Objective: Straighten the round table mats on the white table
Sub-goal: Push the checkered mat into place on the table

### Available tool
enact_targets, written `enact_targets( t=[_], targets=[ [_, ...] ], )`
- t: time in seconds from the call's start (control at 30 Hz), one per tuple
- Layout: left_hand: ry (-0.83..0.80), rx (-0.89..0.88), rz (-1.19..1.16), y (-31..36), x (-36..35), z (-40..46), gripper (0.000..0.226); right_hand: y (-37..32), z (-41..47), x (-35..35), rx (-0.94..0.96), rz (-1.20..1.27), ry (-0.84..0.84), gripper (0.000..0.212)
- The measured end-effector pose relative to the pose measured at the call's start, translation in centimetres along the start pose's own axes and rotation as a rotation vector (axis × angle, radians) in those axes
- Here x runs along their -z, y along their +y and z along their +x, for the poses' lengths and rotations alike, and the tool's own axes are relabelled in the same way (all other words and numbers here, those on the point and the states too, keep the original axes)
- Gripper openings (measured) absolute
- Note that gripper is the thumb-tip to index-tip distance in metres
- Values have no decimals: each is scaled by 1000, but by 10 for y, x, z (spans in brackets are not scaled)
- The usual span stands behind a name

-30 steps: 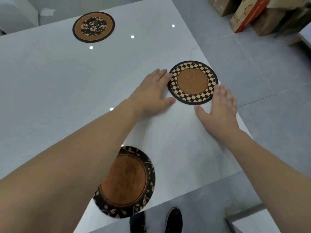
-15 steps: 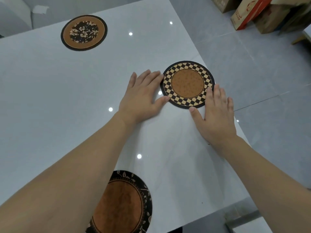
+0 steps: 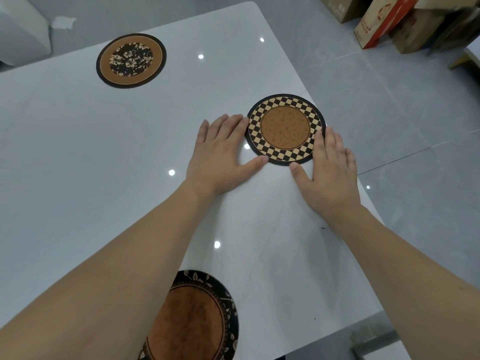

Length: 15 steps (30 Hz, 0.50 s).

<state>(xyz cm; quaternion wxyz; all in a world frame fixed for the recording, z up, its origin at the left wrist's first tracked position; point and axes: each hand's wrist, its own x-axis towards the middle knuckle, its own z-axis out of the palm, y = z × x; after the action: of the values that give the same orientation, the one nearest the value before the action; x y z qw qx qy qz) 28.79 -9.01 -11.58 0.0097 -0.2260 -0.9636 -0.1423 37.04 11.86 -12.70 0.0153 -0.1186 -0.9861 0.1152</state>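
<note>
A round mat with a checkered rim and brown centre (image 3: 285, 129) lies near the right edge of the white table (image 3: 104, 165). My left hand (image 3: 223, 154) lies flat on the table, fingertips and thumb touching the mat's left edge. My right hand (image 3: 330, 170) lies flat too, its fingers over the mat's right rim and its thumb at the lower edge. A mat with a floral centre (image 3: 131, 60) sits at the far left. A third, leaf-rimmed mat (image 3: 197, 318) lies at the near edge, partly hidden by my left forearm.
The table's right edge runs just beyond the checkered mat, with grey tiled floor (image 3: 402, 105) past it. Cardboard boxes (image 3: 389, 19) stand on the floor at the top right. A metal frame (image 3: 374, 339) shows below the table's near corner.
Both hands have closed in on the checkered mat, and my right fingers have moved onto its rim. The mat has shifted slightly left, away from the table's edge.
</note>
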Motion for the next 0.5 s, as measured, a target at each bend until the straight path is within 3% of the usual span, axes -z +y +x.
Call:
enact_targets(
  t=[0.5],
  targets=[
    [-5, 1, 25, 0, -1, 1, 89, -1, -1, 1, -10, -3, -1, 80]
  ],
)
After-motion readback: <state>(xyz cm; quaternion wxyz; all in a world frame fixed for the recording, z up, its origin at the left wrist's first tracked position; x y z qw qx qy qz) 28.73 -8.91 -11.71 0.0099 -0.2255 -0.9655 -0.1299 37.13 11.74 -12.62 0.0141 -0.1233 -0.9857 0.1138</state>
